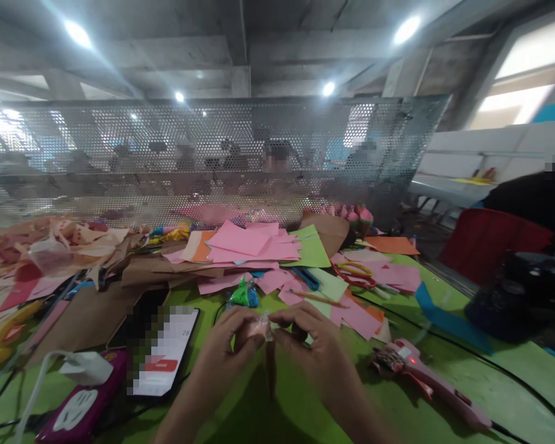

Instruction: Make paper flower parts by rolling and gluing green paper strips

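My left hand (229, 345) and my right hand (305, 336) meet over the green table (444, 382), fingertips pinched together on a small pale, crumpled piece (262, 325) held between them. What the piece is I cannot make out. A small green and blue folded paper shape (243, 295) lies just beyond my hands. A pencil (312, 298) lies on pink paper to the right of it.
A phone (164, 351) and a purple power strip with a white plug (81, 394) lie at left. A pink glue gun (425, 376) lies at right. Stacks of pink, green and orange paper (250, 246), brown paper and red scissors (354, 274) cover the back. A perforated metal screen (213, 154) stands behind, with people beyond it.
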{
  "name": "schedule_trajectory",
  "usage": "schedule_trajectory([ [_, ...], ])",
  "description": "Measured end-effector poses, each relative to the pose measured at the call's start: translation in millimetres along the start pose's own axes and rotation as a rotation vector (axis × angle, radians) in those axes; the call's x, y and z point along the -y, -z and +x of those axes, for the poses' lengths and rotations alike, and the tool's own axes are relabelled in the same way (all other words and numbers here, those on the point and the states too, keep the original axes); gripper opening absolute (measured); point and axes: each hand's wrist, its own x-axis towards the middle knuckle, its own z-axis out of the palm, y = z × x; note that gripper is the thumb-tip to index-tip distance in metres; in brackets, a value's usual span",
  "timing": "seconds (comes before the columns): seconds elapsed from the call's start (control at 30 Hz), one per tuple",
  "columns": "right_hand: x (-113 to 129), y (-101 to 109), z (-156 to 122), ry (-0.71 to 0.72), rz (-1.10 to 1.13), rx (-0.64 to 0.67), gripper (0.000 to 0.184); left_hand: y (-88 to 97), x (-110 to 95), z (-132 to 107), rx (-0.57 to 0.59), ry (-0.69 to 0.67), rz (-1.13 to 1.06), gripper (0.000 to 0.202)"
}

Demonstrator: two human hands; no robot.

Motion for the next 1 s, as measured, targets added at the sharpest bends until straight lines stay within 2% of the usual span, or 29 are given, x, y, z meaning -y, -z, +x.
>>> schedule_trajectory([
  [0.17,2,0,0,-0.029,-0.070,0.047,0.021,-2.9,1,-1,0.015,0.042,-0.030,0.013],
  [0.67,6,-2,-3,-0.083,-0.148,0.089,0.010,-6.1,1,-1,0.036,0.129,-0.166,0.008],
  [1.0,10,-2,-4,-0.039,-0.132,0.070,0.008,-6.2,6,-3,0.039,0.200,-0.274,0.013],
])
